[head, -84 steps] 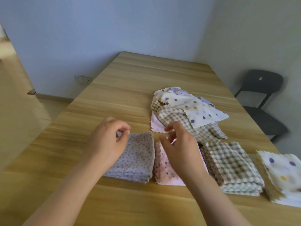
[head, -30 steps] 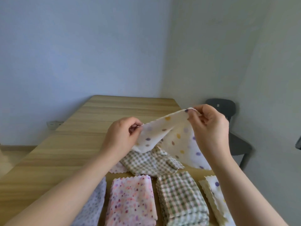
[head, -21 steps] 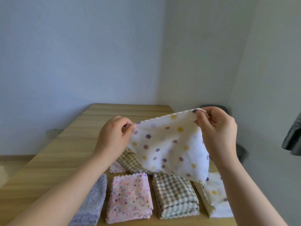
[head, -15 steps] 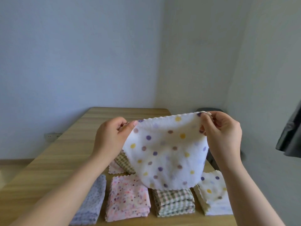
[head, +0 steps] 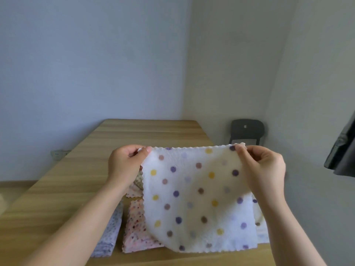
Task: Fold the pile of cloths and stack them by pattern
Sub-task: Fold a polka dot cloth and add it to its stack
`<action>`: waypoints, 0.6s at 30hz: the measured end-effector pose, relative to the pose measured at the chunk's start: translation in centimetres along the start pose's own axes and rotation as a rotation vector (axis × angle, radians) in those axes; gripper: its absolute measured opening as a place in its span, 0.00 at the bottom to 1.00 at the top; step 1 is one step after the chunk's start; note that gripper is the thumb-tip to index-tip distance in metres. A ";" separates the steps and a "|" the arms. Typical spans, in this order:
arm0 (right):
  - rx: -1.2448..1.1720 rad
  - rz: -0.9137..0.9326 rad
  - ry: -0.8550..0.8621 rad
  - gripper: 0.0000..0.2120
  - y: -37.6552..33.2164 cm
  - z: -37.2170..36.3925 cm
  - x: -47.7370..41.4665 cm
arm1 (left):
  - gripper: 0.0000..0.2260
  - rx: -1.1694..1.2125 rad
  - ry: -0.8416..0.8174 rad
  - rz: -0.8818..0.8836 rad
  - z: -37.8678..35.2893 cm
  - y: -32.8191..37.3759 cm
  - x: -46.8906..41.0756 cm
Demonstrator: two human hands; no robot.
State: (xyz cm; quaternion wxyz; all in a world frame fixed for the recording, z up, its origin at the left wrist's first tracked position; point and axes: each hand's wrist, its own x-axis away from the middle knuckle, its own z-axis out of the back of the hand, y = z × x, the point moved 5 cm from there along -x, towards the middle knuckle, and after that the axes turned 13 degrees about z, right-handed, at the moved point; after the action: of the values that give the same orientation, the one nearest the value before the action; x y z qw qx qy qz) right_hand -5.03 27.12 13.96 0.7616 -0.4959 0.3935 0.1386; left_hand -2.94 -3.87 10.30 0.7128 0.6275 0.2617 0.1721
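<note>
Nearest, along the edge of the worktop [head: 63,189], lie the folded stacks: a lilac dotted stack [head: 109,233], a pink floral stack [head: 135,233] just beside it, and, at the right, a sliver of the polka-dot stack [head: 262,234], which is mostly hidden. In front of them hangs the polka-dot cloth [head: 197,198], spread flat and held clear of the worktop, so it covers much of the row in this view.

The left hand [head: 125,163] pinches the cloth's top left corner between thumb and forefinger, and the right hand [head: 263,166] pinches the top right corner the same way. Each grip is thus closed on the cloth, and the top hem runs nearly straight between them.

To fold it well, I judge that the corners should be brought together evenly with the scalloped edges matched. The cloth can then be halved again and laid on the polka-dot stack.

Beyond the left hand, a checked cloth [head: 138,178] and a pink scalloped cloth [head: 134,191] from the unfolded pile peek out. Farther off stands a dark chair [head: 246,131].
</note>
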 end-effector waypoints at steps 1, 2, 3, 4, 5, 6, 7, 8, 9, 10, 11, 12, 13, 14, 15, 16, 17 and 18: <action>-0.001 -0.001 -0.008 0.15 0.1 -0.1 0.1 | 0.05 0.007 0.001 0.006 -0.1 -0.1 0.1; -0.001 -0.004 -0.018 0.16 0.3 -0.3 0.2 | 0.07 0.016 -0.001 0.012 -0.3 0.0 0.2; -0.002 -0.013 -0.030 0.17 0.5 -0.5 0.3 | 0.08 0.031 -0.009 0.023 -0.5 -0.2 0.2; -0.009 -0.024 -0.036 0.17 0.6 -0.6 0.5 | 0.08 0.054 -0.026 0.034 -0.7 -0.3 0.4; -0.024 -0.032 -0.041 0.16 0.6 -0.7 0.7 | 0.08 0.070 -0.047 0.041 -0.9 -0.4 0.7; -0.039 -0.038 -0.048 0.16 0.7 -0.8 0.9 | 0.09 0.072 -0.061 0.042 -1.0 -0.6 0.9; -0.051 -0.046 -0.058 0.15 0.8 -1.0 1.2 | 0.09 0.064 -0.064 0.039 -1.2 -0.7 1.3; -0.059 -0.052 -0.068 0.14 0.8 -1.1 1.4 | 0.09 0.063 -0.056 0.037 -1.2 -0.6 1.6; -0.066 -0.056 -0.078 0.13 0.9 -1.2 1.7 | 0.08 0.072 -0.046 0.038 -1.2 -0.5 2.0; -0.078 -0.059 -0.086 0.11 0.9 -1.2 1.9 | 0.07 0.088 -0.036 0.042 -1.3 -0.4 2.4; -0.099 -0.062 -0.092 0.09 0.7 -1.2 2.1 | 0.06 0.103 -0.031 0.048 -1.3 -0.2 2.7; -0.128 -0.067 -0.100 0.07 0.5 -1.3 2.4 | 0.06 0.119 -0.029 0.055 -1.5 -0.1 3.2; -0.162 -0.069 -0.113 0.05 0.1 -1.3 2.7 | 0.07 0.140 -0.031 0.063 -1.6 0.0 3.7; -0.194 -0.067 -0.140 0.03 -0.3 -1.4 3.0 | 0.06 0.166 -0.035 0.072 -1.8 0.0 4.1; -0.226 -0.061 -0.184 0.02 -0.8 -1.5 3.4 | 0.05 0.195 -0.043 0.087 -2.0 -0.2 4.5; -0.262 -0.056 -0.238 0.04 -1.3 -1.8 3.8 | 0.04 0.223 -0.061 0.106 -2.2 -0.4 4.9; -0.308 -0.052 -0.297 0.06 -1.7 -2.2 4.3 | 0.02 0.243 -0.092 0.125 -2.5 -0.7 5.4; -0.350 -0.049 -0.356 0.08 -2.1 -2.7 4.7 | 0.03 0.253 -0.127 0.138 -2.8 -0.9 5.7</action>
State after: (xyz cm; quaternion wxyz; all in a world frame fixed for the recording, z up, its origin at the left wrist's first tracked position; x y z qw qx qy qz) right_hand -1.92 22.96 11.32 0.7245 -0.5975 0.2109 0.2712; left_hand -0.09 1.54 8.26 0.6297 0.7385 0.1919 0.1460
